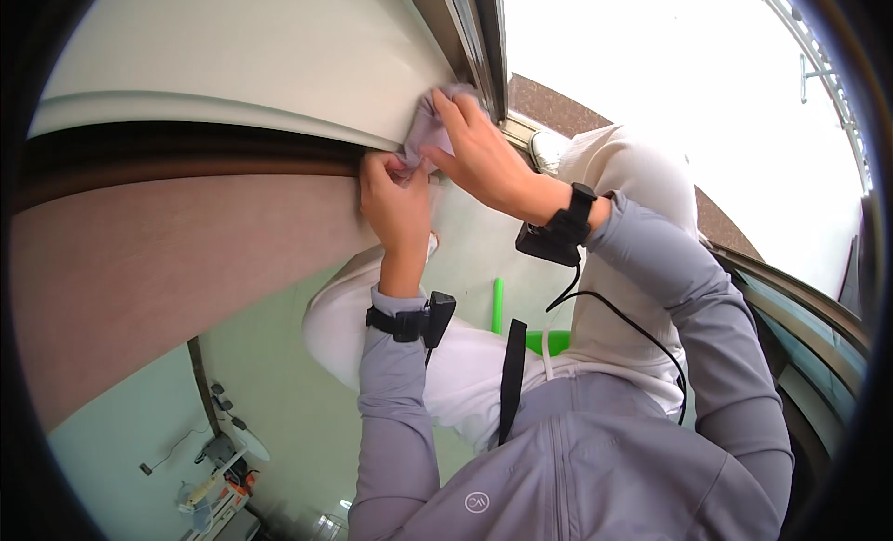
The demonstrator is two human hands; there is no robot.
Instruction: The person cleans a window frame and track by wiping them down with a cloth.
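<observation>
Two bare hands meet at a greyish-purple cloth (428,138), bunched at the corner of a glossy white panel (251,57). The left hand (395,203) points away from the body, its fingers curled nearly closed, thumb and fingertips pinching the cloth's near edge. The right hand (486,161) reaches in from the right, slanting leftward, its fingers long and only slightly bent over the cloth, thumb held apart. Both wrists wear black straps with small boxes. Left of the hands, a dark gap runs beneath the white panel, above a pinkish-brown surface (186,262). Just beyond them stands a metallic frame (465,39). Nearer the body than the hands are pale-trousered legs, a bright green object (549,341) and a pale green floor (288,355).
</observation>
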